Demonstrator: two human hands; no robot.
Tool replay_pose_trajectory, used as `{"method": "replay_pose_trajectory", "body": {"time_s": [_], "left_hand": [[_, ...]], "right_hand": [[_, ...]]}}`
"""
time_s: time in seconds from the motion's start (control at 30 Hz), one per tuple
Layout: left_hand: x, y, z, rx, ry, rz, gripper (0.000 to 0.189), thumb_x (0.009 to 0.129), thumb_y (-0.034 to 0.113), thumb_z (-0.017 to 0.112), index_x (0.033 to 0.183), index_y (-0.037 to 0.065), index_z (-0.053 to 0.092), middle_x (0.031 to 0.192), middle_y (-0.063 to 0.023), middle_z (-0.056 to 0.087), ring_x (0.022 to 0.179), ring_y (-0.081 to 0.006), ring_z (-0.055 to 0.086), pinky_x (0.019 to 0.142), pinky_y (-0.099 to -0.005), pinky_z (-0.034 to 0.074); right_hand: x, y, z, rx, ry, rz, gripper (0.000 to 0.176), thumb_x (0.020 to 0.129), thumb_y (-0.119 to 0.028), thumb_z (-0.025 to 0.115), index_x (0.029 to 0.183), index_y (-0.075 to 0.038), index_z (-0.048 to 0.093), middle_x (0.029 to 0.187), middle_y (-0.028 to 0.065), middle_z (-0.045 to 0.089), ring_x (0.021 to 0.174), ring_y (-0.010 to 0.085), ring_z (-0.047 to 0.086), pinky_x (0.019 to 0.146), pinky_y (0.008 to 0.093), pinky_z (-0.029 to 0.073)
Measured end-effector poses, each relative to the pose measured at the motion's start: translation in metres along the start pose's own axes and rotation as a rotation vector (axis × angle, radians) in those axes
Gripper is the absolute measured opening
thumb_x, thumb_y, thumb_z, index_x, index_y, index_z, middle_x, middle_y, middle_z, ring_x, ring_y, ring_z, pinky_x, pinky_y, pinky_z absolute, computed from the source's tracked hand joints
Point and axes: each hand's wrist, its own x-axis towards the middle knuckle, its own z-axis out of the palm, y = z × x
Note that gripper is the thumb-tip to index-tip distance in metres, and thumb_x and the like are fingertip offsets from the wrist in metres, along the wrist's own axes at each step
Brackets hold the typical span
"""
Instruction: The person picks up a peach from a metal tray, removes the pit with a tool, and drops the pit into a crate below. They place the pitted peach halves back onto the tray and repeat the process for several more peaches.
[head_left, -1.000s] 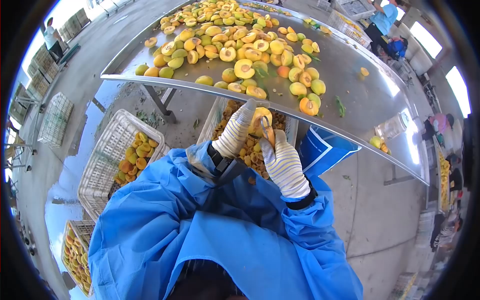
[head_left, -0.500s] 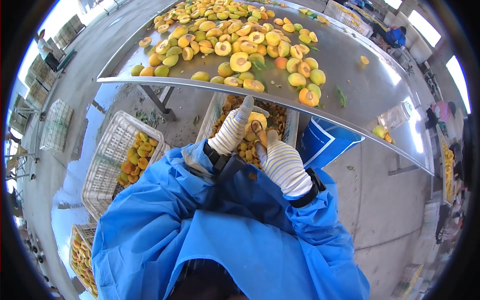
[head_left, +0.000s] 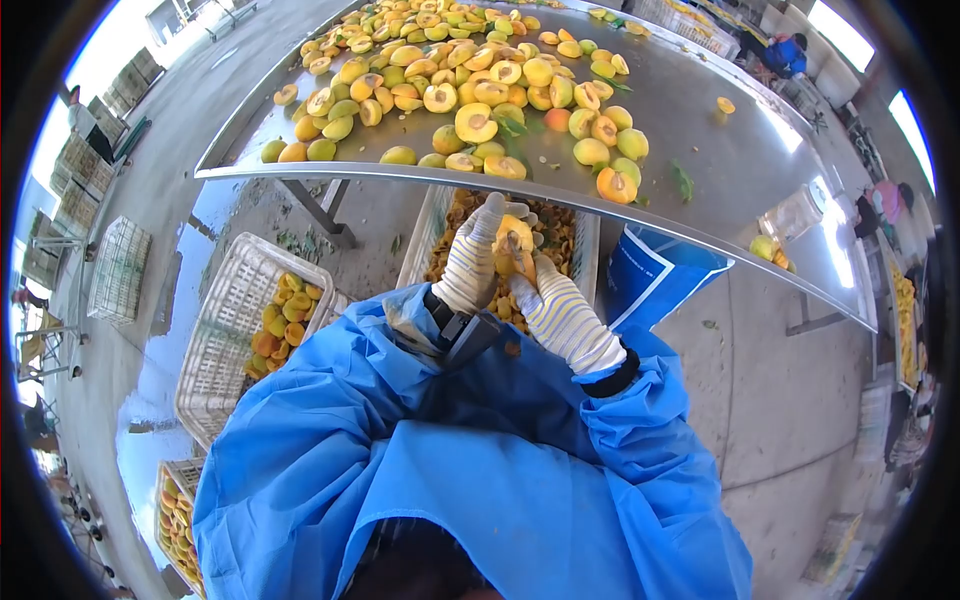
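Metal table (head_left: 730,165) partly hides crate (head_left: 417,240) beneath held fruit (head_left: 517,234).

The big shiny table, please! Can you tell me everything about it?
The table looks like smooth grey metal, with a raised rim and metal legs. It stands on the floor in front of the person. Lots of fruit, much of it cut open, is heaped on it. A green leaf and a see-through container lie there too. Light gleams on its right side.

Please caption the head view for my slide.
Gloved left hand and right hand at a yellow fruit by a fruit-strewn table.
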Motion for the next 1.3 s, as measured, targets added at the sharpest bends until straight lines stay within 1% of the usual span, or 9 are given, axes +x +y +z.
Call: {"method": "replay_pose_trajectory", "body": {"time_s": [0.13, 0.23, 0.37, 0.53, 0.63, 0.77, 0.8, 1.07, 1.3], "left_hand": [[0.002, 0.016, -0.009, -0.070, -0.040, -0.377, 0.041, 0.085, 0.035, 0.074, 0.101, -0.001, 0.063, 0.095, -0.0148, 0.067, 0.086, -0.0259, 0.067, 0.079, -0.0382, 0.057], [0.003, 0.019, -0.008, -0.032, -0.084, -0.355, 0.038, 0.085, 0.033, 0.074, 0.099, -0.002, 0.064, 0.093, -0.0145, 0.067, 0.086, -0.0246, 0.067, 0.079, -0.0369, 0.057], [-0.001, 0.020, -0.009, 0.034, -0.085, -0.303, 0.038, 0.088, 0.034, 0.070, 0.100, -0.002, 0.065, 0.091, -0.0133, 0.068, 0.083, -0.0237, 0.068, 0.077, -0.0349, 0.057], [0.006, 0.025, -0.020, 0.256, -0.152, -0.377, 0.036, 0.090, 0.032, 0.068, 0.099, -0.003, 0.067, 0.089, -0.0127, 0.069, 0.082, -0.0226, 0.068, 0.075, -0.0338, 0.057], [0.002, 0.021, -0.012, 0.138, -0.093, -0.281, 0.034, 0.090, 0.030, 0.068, 0.100, -0.002, 0.066, 0.092, -0.0127, 0.069, 0.082, -0.0226, 0.068, 0.075, -0.0359, 0.058], [0.001, 0.024, -0.008, 0.145, -0.117, -0.215, 0.036, 0.089, 0.031, 0.069, 0.103, -0.002, 0.065, 0.097, -0.0142, 0.068, 0.083, -0.0246, 0.068, 0.073, -0.0409, 0.060], [0.003, 0.027, -0.010, 0.124, -0.128, -0.263, 0.037, 0.088, 0.032, 0.070, 0.103, -0.002, 0.065, 0.097, -0.0144, 0.068, 0.084, -0.0248, 0.068, 0.073, -0.0411, 0.060], [-0.008, 0.030, 0.007, -0.098, -0.128, -0.105, 0.059, 0.084, 0.047, 0.071, 0.118, 0.001, 0.057, 0.105, -0.0159, 0.065, 0.094, -0.0276, 0.066, 0.084, -0.0420, 0.057], [0.003, 0.016, -0.003, 0.024, -0.160, -0.102, 0.041, 0.089, 0.039, 0.069, 0.113, 0.006, 0.064, 0.101, -0.0066, 0.069, 0.088, -0.0168, 0.066, 0.076, -0.0292, 0.054]], "right_hand": [[-0.006, -0.004, -0.004, -0.240, -0.066, -0.022, 0.035, 0.097, -0.029, 0.054, 0.115, 0.001, 0.050, 0.089, 0.0229, 0.064, 0.072, 0.0402, 0.063, 0.067, 0.0447, 0.049], [-0.008, 0.003, 0.013, 0.242, 0.006, -0.095, 0.037, 0.097, -0.029, 0.054, 0.119, 0.001, 0.049, 0.089, 0.0229, 0.064, 0.070, 0.0398, 0.063, 0.066, 0.0454, 0.050], [-0.008, -0.028, -0.016, 0.461, -0.322, 0.387, 0.037, 0.097, -0.026, 0.054, 0.124, -0.001, 0.049, 0.096, 0.0190, 0.064, 0.082, 0.0336, 0.063, 0.075, 0.0407, 0.050], [-0.007, 0.014, 0.017, 0.187, -0.184, 0.061, 0.039, 0.097, -0.023, 0.057, 0.130, -0.003, 0.050, 0.108, 0.0113, 0.061, 0.093, 0.0218, 0.059, 0.083, 0.0315, 0.049], [-0.016, -0.001, 0.036, 0.292, 0.066, 0.018, 0.040, 0.098, -0.024, 0.053, 0.129, -0.001, 0.046, 0.093, 0.0177, 0.065, 0.087, 0.0362, 0.064, 0.079, 0.0416, 0.050], [-0.013, -0.027, -0.004, 1.001, -0.399, 0.530, 0.031, 0.098, -0.039, 0.053, 0.110, -0.010, 0.054, 0.064, 0.0013, 0.051, 0.048, 0.0156, 0.050, 0.043, 0.0308, 0.042], [-0.016, -0.035, -0.008, 1.157, -0.395, 0.594, 0.035, 0.097, -0.049, 0.052, 0.101, -0.015, 0.054, 0.059, -0.0036, 0.041, 0.039, 0.0065, 0.037, 0.035, 0.0221, 0.028], [-0.005, -0.032, -0.017, 1.373, -0.437, 0.610, 0.041, 0.093, -0.055, 0.056, 0.096, -0.014, 0.054, 0.056, -0.0049, 0.040, 0.036, 0.0051, 0.033, 0.033, 0.0204, 0.026], [-0.003, -0.018, -0.012, 1.658, -0.541, 0.569, 0.041, 0.097, -0.053, 0.050, 0.094, -0.012, 0.055, 0.058, -0.0046, 0.040, 0.037, 0.0055, 0.034, 0.034, 0.0207, 0.028]]}}
